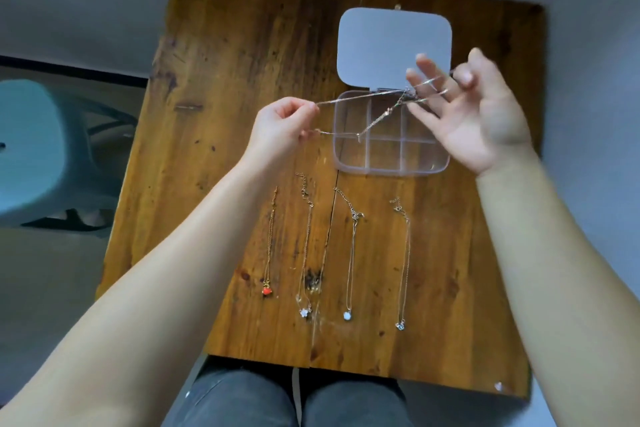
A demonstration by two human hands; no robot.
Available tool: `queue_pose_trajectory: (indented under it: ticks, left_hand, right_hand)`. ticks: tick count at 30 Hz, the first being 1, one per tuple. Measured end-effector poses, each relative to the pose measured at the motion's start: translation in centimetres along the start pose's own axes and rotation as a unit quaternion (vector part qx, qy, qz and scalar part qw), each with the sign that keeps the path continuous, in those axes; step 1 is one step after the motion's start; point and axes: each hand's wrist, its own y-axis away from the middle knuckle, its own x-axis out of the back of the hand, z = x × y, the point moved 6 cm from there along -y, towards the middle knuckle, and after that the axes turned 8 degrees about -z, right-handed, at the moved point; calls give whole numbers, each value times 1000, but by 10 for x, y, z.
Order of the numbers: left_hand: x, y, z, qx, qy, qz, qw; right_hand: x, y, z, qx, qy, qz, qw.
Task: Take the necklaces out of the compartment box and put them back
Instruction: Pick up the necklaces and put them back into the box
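Four necklaces (349, 253) lie on table (214, 45); fifth necklace (363, 100) between hands.

A dark-stained wooden table (242, 62), its top scratched and knotted, carries a clear plastic compartment box (389, 159) toward the far right, its lid (393, 45) folded open flat on the wood behind it. Along the near edge four necklaces lie stretched out side by side, apart from one another: one with a red pendant (266, 290), then a flower pendant (304, 313), a round pale stone (347, 315), and a small clear charm (400, 325) nearest the right edge.
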Motion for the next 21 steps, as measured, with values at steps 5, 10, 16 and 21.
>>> queue_pose_trajectory:
  ticks: [5,10,16,21]
  left_hand:
    - [-33,-23,16,1,28,3,1000]
    - [-49,-42,18,22,-20,15,999]
    - [-47,-50,8,30,-112,-14,993]
    - [-11,-31,-7,14,-160,11,987]
  right_hand:
    - [-16,-39,3,14,-99,1,995]
    - [-16,-67,18,-24,1,28,999]
    - [-1,-81,46,-99,276,61,954]
    - [5,-72,36,-62,618,85,779]
